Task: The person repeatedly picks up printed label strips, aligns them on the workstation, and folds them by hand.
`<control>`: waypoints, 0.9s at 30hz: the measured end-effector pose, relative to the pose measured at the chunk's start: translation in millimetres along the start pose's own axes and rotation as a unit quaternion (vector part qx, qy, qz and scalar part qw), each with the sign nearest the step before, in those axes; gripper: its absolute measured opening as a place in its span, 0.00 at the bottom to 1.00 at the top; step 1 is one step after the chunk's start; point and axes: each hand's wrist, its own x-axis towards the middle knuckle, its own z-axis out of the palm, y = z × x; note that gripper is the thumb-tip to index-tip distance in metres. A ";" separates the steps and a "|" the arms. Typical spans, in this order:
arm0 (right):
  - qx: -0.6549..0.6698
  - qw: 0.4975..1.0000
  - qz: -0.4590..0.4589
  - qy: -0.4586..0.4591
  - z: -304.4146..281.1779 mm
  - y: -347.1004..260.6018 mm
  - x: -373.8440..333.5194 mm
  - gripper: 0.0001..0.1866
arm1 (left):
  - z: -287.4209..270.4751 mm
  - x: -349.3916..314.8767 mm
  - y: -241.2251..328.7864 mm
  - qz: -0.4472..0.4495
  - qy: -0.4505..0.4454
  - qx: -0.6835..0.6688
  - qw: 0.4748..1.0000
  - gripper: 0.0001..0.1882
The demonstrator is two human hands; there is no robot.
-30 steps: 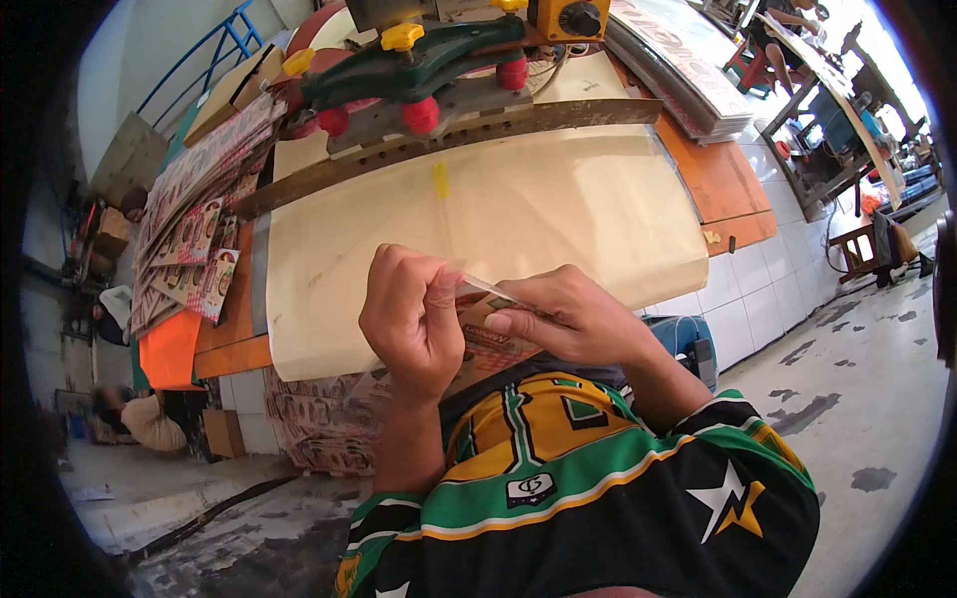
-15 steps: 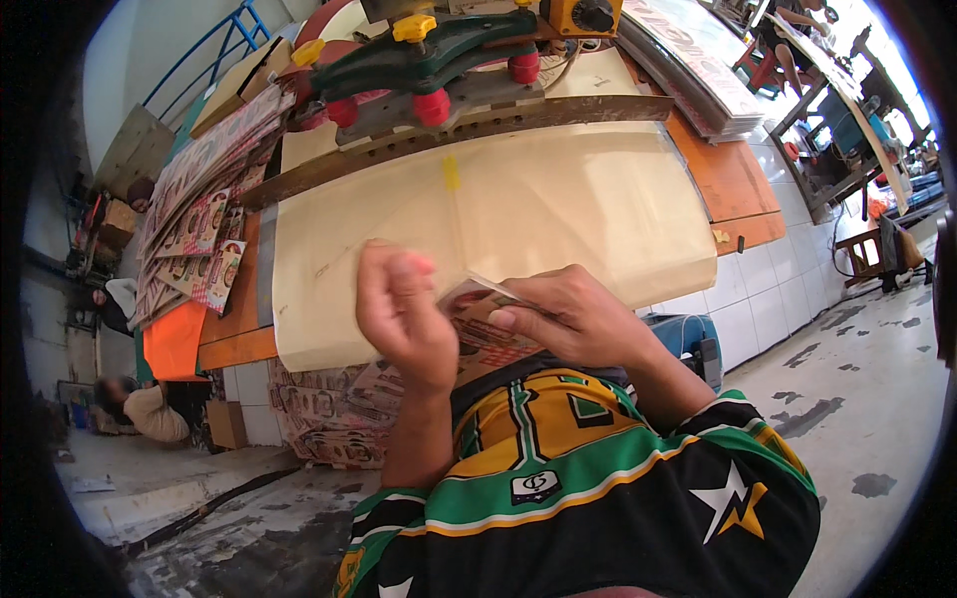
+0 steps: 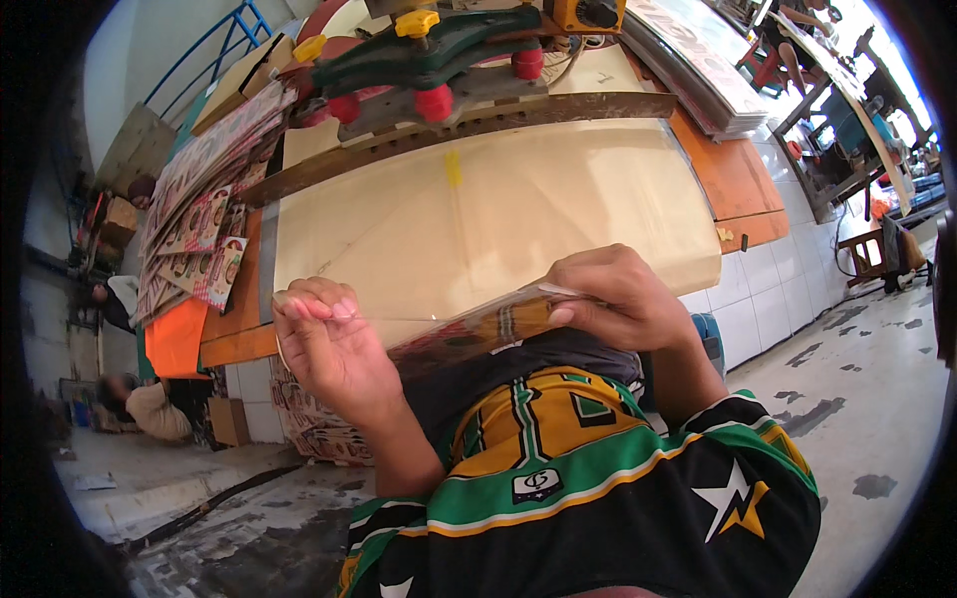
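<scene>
As I look down from above, the orange counter spans the scene, with a cream covering spread over it and a green clamp frame across its far side. At the near edge, a glossy see-through sheet slants between both hands. My right hand pinches its edge between thumb and fingers. My left hand has its fingers curled inward; I cannot tell whether they pinch anything.

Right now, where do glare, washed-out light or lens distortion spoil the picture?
Head view, centre: glints on the clear plastic film between the left hand and right hand; head view, upper right: bright light washes out the background; head view, rim: straight edges bend, corners go black.
</scene>
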 end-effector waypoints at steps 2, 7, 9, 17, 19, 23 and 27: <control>-0.020 1.000 -0.018 0.001 -3.6 0.7 -1.7 0.12 | -3.0 -1.5 2.3 -0.010 0.004 -0.001 1.000 0.10; -0.071 0.996 -0.003 -0.059 -22.4 -4.0 -5.5 0.10 | -16.8 0.8 8.1 -0.039 -0.006 -0.058 0.998 0.12; 0.045 0.995 -0.078 0.048 -33.3 15.2 -23.8 0.10 | -41.4 14.1 17.8 -0.044 0.003 -0.102 0.994 0.12; 0.060 0.982 0.089 0.157 -56.9 19.1 -68.1 0.19 | -69.5 22.6 41.1 -0.004 -0.087 0.244 0.966 0.18; 0.064 0.980 0.104 0.157 -49.9 16.6 -57.7 0.20 | -40.9 11.9 28.2 -0.050 -0.212 0.368 0.904 0.21; 0.068 0.984 0.107 0.126 -48.8 18.4 -46.0 0.21 | 13.8 10.6 17.7 -0.089 -0.379 0.434 0.812 0.26; 0.082 0.987 0.097 0.096 -48.2 21.0 -43.0 0.20 | 42.6 8.7 2.8 -0.092 -0.455 0.389 0.796 0.20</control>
